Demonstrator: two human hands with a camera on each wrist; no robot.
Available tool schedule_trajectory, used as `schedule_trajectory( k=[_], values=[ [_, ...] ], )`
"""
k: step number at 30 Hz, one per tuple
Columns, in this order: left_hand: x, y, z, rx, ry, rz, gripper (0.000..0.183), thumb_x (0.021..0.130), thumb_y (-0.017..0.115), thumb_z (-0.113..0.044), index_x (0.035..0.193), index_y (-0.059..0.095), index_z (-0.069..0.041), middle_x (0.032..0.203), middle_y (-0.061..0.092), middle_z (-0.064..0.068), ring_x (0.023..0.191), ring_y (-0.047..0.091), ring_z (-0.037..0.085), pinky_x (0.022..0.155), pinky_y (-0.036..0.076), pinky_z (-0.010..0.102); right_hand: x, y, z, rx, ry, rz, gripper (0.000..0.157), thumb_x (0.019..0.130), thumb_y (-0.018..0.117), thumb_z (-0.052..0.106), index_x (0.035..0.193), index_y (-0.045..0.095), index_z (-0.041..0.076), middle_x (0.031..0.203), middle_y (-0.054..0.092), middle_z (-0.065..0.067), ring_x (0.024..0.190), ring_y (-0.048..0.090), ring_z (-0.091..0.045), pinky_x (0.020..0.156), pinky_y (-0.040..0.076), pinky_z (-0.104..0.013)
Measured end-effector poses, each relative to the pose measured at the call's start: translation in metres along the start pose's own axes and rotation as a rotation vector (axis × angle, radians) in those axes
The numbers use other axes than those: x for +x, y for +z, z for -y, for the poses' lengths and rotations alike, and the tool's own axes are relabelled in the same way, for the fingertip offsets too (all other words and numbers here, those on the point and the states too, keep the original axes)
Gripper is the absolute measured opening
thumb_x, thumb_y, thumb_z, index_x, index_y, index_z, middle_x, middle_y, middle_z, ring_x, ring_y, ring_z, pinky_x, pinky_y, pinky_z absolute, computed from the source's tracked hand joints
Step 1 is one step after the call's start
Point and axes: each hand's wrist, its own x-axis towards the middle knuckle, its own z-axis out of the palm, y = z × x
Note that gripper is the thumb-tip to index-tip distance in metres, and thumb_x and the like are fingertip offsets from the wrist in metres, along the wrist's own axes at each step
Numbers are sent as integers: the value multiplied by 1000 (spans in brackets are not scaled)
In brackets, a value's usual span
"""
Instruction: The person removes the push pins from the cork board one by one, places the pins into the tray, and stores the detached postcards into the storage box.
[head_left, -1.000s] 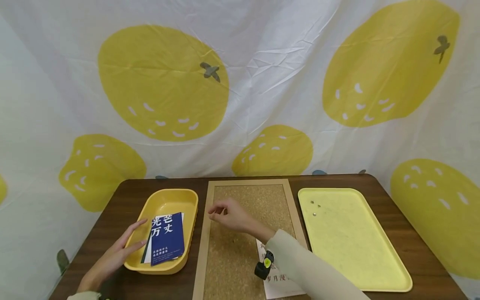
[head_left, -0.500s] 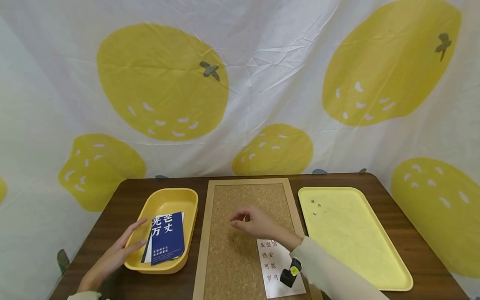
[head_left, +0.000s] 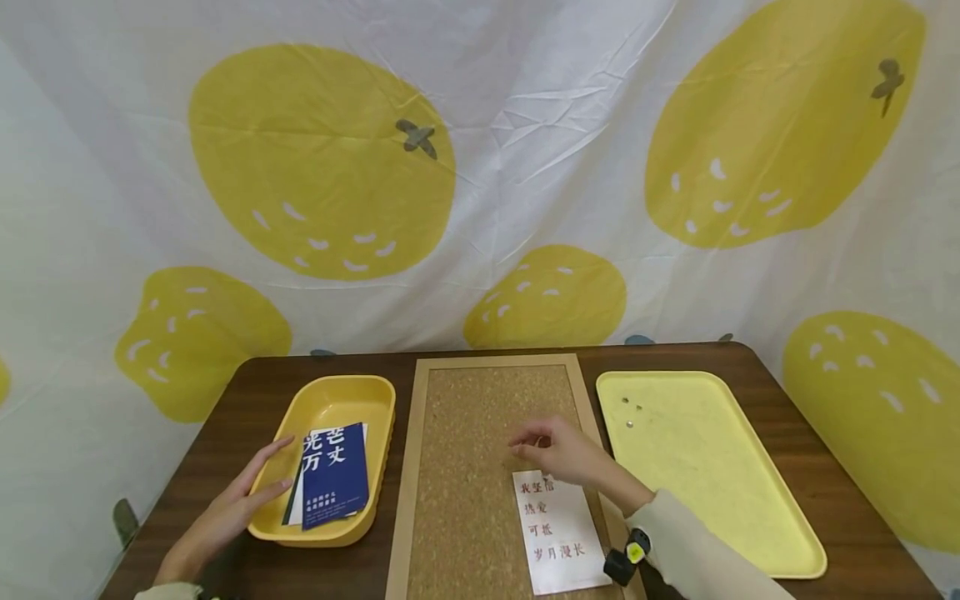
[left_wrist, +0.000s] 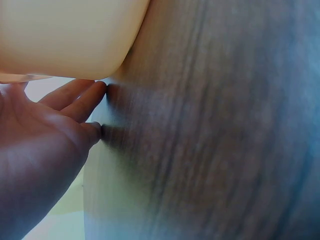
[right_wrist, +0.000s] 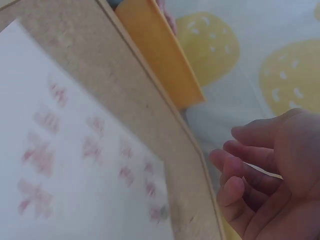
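My left hand point(head_left: 228, 507) lies at the left side of a yellow plastic basin point(head_left: 381, 400), its fingers and thumb extended along the rim. In the left wrist view, several fingers point(left_wrist: 82, 100) reach under the basin's side, close to the wood. Inside the basin lies a small stack of cards, a dark blue card point(head_left: 337, 483) with white characters on top. Over the corkboard point(head_left: 465, 467) hovers my right hand point(head_left: 566, 454), fingers loosely bent, nothing between them. Just below it, a white card point(head_left: 562, 533) with red characters lies on the board; a small dark spot shows near its top edge.
Right of the board sits a pale yellow tray point(head_left: 712, 483) with several small metal pieces point(head_left: 630, 425) near its upper left corner. All rest on a dark wooden table point(head_left: 817, 450). Behind hangs a lemon-print cloth point(head_left: 480, 192).
My right hand has moved right across the corkboard, from its left side to above the white card, uncovering the card. The left hand stays at the basin.
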Motion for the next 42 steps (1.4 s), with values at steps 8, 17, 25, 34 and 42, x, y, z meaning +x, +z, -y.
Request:
schedule_trajectory(
  k=[8,17,25,34,42],
  values=[
    [0,0,2,-8,10,-5,71,101,56,-34,158,15,-23,165,2,19,148,4,46,111,6,74,-17,-1,-21,5,77,-14,16,93,63,1,106,71,0,80,64,-2,56,53,-8,45,44,-20],
    [0,0,0,-1,0,1,73,100,55,-37,158,14,-23,165,1,19,148,3,47,110,6,75,-28,3,-31,10,105,-44,14,87,67,-1,101,72,1,75,61,-2,52,51,-6,44,40,-18],
    [0,1,0,-20,-18,5,73,100,56,-38,158,14,-23,165,-1,18,148,0,47,111,4,74,-34,4,-35,30,122,-68,15,85,68,-5,98,71,1,75,57,-2,50,49,-6,43,38,-17],
    [1,1,1,-11,3,0,72,101,55,-34,158,13,-21,165,0,19,148,-2,49,110,4,75,-36,7,-41,61,179,-86,17,86,66,-6,97,72,5,77,58,-2,52,49,-7,44,39,-18],
    [-2,0,-1,2,42,-10,70,101,55,-34,158,16,-19,165,2,20,148,-2,49,110,4,75,-34,8,-41,73,186,-100,15,87,68,-4,95,74,8,82,62,-4,54,52,-9,46,43,-20]
  ],
)
